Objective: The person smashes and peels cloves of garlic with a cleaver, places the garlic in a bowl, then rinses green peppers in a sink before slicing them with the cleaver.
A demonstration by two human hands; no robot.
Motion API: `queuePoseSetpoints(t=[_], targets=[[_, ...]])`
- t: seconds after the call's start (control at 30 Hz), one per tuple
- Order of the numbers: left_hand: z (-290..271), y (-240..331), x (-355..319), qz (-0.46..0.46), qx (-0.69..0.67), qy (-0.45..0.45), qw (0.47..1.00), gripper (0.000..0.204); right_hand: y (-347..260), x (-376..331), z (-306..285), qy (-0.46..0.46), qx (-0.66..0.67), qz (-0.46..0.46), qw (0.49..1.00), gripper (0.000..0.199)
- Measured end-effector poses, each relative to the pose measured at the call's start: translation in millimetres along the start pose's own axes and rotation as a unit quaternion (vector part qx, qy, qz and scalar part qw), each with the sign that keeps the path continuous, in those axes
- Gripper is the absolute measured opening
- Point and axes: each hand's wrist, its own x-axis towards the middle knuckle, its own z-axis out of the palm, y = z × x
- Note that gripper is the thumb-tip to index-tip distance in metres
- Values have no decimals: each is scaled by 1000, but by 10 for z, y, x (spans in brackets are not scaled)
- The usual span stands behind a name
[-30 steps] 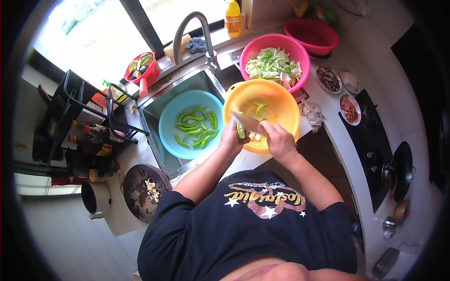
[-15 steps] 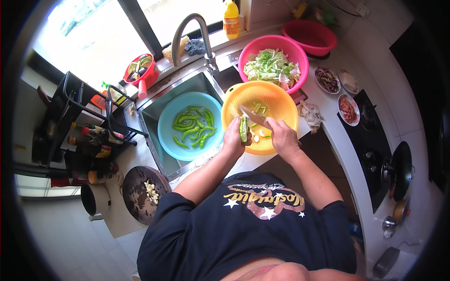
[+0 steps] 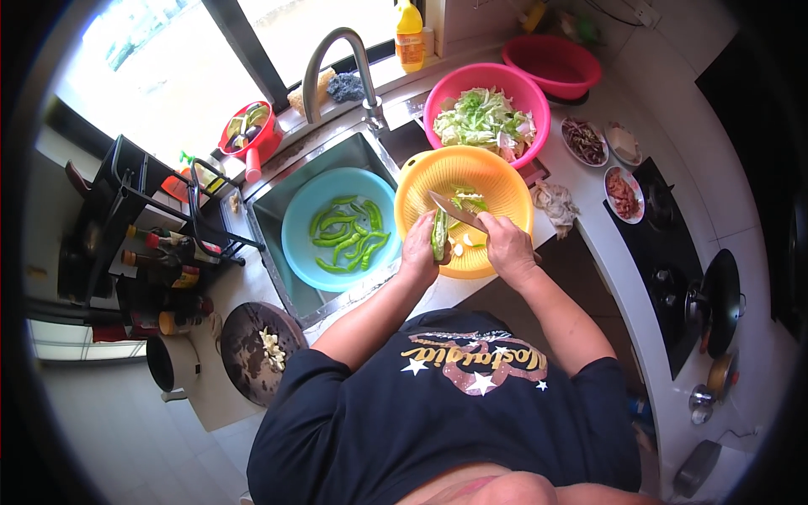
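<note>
Left hand pinching long cut green pepper, right hand wrapped round one steel-bladed knife, both over one round yellow-orange plastic colander. One round light-blue plastic basin in one steel sink, whole green peppers overlapping, count unclear.

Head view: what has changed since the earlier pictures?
The knife, earlier across the green pepper, has shifted right, mostly off it, and more green pieces lie in the yellow colander. No grip changed: the left hand keeps the pepper, the right hand the knife. The blue basin and pink bowl stayed put.
</note>
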Motion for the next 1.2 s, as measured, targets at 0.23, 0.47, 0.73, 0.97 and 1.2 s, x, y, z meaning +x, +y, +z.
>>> queuePoseSetpoints(t=[0.23, 0.47, 0.73, 0.97, 1.2], targets=[[-306, -133, 274, 378, 440, -114, 807, 26, -460, -208, -68, 73, 1, -193, 978, 26], [-156, -180, 293, 28, -45, -134, 990, 29, -214, -109, 67, 119, -78, -143, 979, 27], [-32, 45, 65, -77, 17, 13, 997, 35, 98, 5, -3, -39, 95, 71, 992, 25], [-106, 117, 82, -67, -120, -18, 990, 32, -139, -61, -152, 32, 176, 23, 984, 26], [-275, 89, 235, -48, 71, -51, 995, 26, -370, -218, -175, 52, 76, -141, 986, 26]])
